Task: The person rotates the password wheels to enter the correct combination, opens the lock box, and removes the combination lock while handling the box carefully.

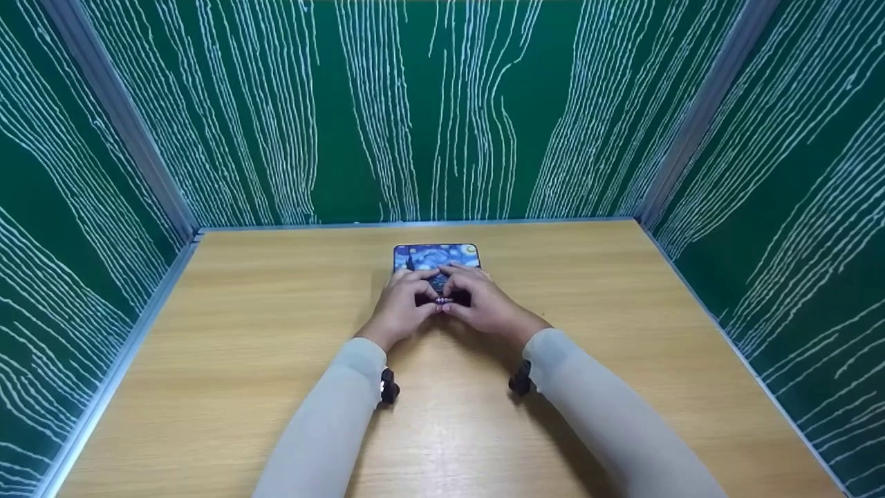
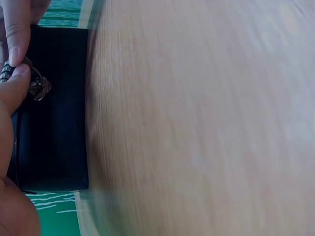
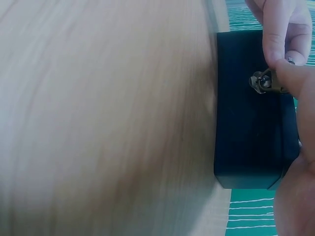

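A box (image 1: 435, 256) with a swirling blue and yellow painted lid stands on the table. Its dark front carries a metal latch (image 3: 258, 82), with the shackle of a small combination padlock (image 2: 7, 72) through it. My left hand (image 1: 401, 304) pinches the padlock from the left between thumb and index finger. From the other side, my right hand (image 1: 484, 304) does the same, its thumb meeting the left thumb at the lock. The other fingers of both hands lie over the lid. Fingers hide most of the padlock's body.
The wooden table (image 1: 276, 297) spreads out around the box. Green panels (image 1: 449, 138) with wavy white lines stand behind it and to both sides, joined by grey metal posts (image 1: 705, 104). Dark wrist cameras (image 1: 388, 387) sit at both sleeves.
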`<state>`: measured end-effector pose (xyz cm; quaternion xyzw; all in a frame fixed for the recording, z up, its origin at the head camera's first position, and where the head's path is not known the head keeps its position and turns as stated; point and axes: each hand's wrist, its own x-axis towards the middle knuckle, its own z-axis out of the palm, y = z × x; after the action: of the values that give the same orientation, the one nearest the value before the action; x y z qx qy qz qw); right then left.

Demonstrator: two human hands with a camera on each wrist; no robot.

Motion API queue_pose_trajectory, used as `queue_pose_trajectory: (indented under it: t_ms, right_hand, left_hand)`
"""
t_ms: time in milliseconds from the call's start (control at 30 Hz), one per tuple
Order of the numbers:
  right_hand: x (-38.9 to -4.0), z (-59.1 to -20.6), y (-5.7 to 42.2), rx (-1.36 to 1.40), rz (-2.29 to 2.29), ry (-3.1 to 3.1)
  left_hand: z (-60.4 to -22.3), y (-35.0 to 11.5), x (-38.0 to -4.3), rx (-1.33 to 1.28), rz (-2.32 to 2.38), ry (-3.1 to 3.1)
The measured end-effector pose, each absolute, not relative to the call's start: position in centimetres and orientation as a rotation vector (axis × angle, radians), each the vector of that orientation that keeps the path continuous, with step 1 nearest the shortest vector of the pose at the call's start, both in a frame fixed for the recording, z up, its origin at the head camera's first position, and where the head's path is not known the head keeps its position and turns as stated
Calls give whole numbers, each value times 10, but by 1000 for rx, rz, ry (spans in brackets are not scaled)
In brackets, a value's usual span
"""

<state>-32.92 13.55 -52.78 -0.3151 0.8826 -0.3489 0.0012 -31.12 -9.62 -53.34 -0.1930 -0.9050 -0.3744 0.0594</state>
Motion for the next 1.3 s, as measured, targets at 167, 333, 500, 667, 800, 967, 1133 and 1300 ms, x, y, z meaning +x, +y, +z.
queue_pose_trajectory:
  t_ms: [167, 333, 500, 667, 800, 967, 1133, 1300]
  right_hand:
    - [-330, -528, 136, -965, -1093, 2765]
    - [-329, -527, 135, -950, -1099, 2760]
    - [-329, -528, 134, -989, -1066, 2777]
    - [-327, -528, 134, -988, -1015, 2794]
    - [-327, -529, 134, -958, -1031, 2796]
    - [-327, -530, 135, -981, -1063, 2798]
    - [-328, -531, 134, -983, -1050, 2810]
    - [-327, -530, 132, -957, -1021, 2817]
  left_hand:
    - [-534, -96, -312, -579, -1157, -2736]
    - [-535, -96, -312, -580, -1174, -2725]
    - [-536, -97, -312, -594, -1150, -2731]
    - [-535, -97, -312, -618, -1108, -2742]
    - [-535, -97, -312, -599, -1125, -2744]
    - [-536, -96, -313, -580, -1134, -2752]
    - [-535, -96, -312, -544, -1158, -2766]
    - [-535, -95, -312, -511, -1198, -2777]
